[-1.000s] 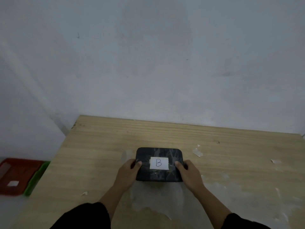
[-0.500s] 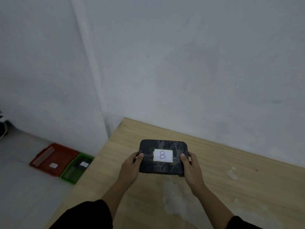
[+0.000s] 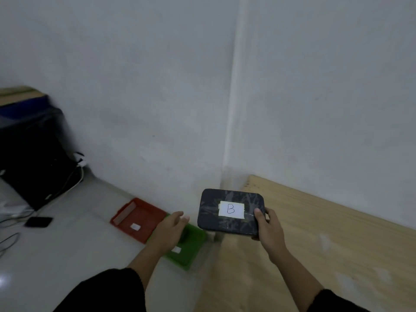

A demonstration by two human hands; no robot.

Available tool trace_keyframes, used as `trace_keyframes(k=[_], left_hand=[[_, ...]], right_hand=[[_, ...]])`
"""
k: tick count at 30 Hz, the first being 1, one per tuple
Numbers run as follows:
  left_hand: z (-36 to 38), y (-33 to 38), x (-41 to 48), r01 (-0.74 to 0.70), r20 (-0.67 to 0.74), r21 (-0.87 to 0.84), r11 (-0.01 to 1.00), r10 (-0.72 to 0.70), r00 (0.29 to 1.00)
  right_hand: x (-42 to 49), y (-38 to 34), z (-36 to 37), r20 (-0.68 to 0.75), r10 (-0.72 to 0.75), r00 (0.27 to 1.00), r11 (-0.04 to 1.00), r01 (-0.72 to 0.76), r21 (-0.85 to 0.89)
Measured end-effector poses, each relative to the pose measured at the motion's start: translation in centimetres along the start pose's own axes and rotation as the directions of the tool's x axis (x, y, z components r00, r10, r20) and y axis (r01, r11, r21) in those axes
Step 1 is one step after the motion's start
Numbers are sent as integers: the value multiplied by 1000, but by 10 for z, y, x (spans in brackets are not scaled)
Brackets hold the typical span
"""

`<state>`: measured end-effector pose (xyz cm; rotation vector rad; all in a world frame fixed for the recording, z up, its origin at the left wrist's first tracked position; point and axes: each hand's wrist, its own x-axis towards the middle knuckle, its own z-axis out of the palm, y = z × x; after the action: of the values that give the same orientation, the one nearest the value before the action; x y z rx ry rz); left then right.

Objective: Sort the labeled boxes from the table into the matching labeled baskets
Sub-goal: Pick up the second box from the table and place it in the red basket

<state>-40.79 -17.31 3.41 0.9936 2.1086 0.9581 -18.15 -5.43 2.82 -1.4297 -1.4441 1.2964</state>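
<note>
A black box [image 3: 227, 221] with a white label marked B hangs in the air over the table's left end. My right hand [image 3: 267, 228] grips its right edge. My left hand [image 3: 171, 228] is off the box, open, a little to its left above the floor. Below on the floor lie a red basket [image 3: 144, 212] and a green basket [image 3: 191, 251], side by side, each with a small white label whose letter I cannot read. My left hand partly covers the green one.
The wooden table [image 3: 326, 244] fills the lower right, against the white wall. At the far left stand a dark cabinet [image 3: 33, 154], cables [image 3: 67, 185] and a black flat device [image 3: 38, 221] on the grey floor.
The view has swung left, bringing the baskets closer to centre. The box went from resting on the table to being held up. My left hand has let go; only the right holds it.
</note>
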Motion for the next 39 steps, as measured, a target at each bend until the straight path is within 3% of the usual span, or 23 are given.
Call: trace_keyframes(k=[7, 13, 24, 32, 39], left_hand=[[-121, -57, 47, 7, -68, 228, 974, 9, 998], [-193, -89, 120, -12, -77, 277, 961, 35, 996], [-333, -132, 257, -28, -64, 333, 943, 52, 997], [-416, -181, 349, -133, 86, 321, 938, 111, 990], [-474, -224, 425, -249, 260, 344, 905, 163, 952]], right_hand=[[6, -34, 127, 46, -34, 998, 997, 38, -74], [48, -62, 227, 90, -30, 996, 998, 35, -56], [111, -120, 394, 43, 13, 999, 996, -10, -87], [133, -143, 503, -103, 67, 992, 994, -75, -76], [131, -140, 581, -290, 148, 945, 985, -169, -46]])
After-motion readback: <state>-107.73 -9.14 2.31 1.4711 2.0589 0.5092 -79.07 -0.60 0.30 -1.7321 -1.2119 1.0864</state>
